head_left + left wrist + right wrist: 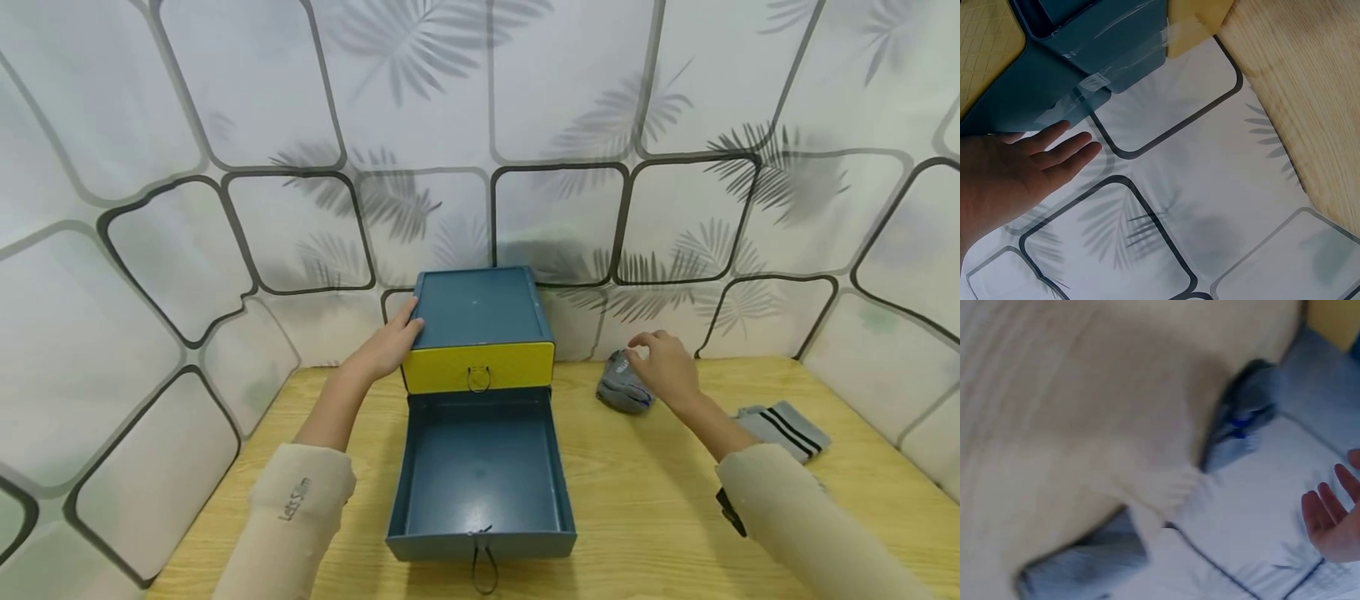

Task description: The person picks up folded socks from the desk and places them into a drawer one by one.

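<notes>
A blue two-tier drawer box [480, 308] with a yellow upper drawer front [442, 372] stands against the patterned backdrop. Its lower blue drawer [483, 467] is pulled out and has nothing in it. My left hand [384, 348] rests along the upper left side of the box, its fingers extended. In the left wrist view that hand [1019, 172] shows its palm. My right hand [666, 367] hovers by a bundled grey sock-like cloth [621, 392], fingers loosely bent. In the right wrist view, a gap separates the bundle [1241, 415] from the hand [1338, 525].
A folded grey knit piece with black stripes [787, 429] lies on the wooden table [637, 500] to the right, partly behind my right forearm. A dark object [731, 512] shows beside the right sleeve. A black loop pull [484, 571] hangs from the open drawer's front.
</notes>
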`<state>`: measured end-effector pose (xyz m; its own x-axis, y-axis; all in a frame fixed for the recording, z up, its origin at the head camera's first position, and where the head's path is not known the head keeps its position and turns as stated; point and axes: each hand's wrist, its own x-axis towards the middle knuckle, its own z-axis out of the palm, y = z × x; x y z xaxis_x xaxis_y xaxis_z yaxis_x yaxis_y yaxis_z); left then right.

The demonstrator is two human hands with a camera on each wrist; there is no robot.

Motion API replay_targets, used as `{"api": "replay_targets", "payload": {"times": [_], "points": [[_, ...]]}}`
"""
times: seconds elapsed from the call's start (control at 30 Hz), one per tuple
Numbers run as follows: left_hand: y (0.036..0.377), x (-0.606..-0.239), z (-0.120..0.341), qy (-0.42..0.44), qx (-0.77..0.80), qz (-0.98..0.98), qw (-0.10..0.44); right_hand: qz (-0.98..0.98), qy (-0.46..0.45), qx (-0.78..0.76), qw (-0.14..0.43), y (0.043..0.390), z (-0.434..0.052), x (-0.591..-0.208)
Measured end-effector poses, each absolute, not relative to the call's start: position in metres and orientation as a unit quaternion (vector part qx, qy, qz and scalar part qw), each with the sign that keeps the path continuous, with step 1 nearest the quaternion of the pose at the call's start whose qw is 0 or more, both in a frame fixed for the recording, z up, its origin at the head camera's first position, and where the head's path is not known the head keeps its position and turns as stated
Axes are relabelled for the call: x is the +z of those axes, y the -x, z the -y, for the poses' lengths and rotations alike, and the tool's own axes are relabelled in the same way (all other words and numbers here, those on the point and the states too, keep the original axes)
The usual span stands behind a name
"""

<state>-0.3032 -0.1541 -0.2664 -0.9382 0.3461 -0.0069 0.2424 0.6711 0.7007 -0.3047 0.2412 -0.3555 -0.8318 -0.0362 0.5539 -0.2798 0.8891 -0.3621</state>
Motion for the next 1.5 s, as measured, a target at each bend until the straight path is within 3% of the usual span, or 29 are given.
{"api": "replay_targets", "payload": {"times": [0.13, 0.27, 0.57, 0.97, 1.27, 1.5], "points": [[0.303, -0.267, 0.154, -0.164, 0.375, -0.910, 0.069, 0.965, -0.037, 0.211, 0.151, 0.315, -0.262, -0.382], [0.303, -0.267, 0.153, -0.160, 0.375, -0.910, 0.070, 0.973, -0.041, 0.211, 0.083, 0.326, -0.273, -0.406], [0.303, -0.268, 0.153, -0.155, 0.377, -0.910, 0.073, 0.969, -0.110, 0.212, 0.062, 0.332, -0.269, -0.424], [0.302, -0.265, 0.157, -0.154, 0.386, -0.907, 0.070, 0.960, -0.171, 0.223, 0.009, 0.329, -0.274, -0.416], [0.304, -0.268, 0.156, -0.158, 0.388, -0.905, 0.071, 0.974, 0.023, 0.226, 0.018, 0.316, -0.272, -0.421], [0.306, -0.269, 0.154, -0.161, 0.390, -0.904, 0.071, 0.958, 0.054, 0.280, -0.014, 0.317, -0.268, -0.422]]}}
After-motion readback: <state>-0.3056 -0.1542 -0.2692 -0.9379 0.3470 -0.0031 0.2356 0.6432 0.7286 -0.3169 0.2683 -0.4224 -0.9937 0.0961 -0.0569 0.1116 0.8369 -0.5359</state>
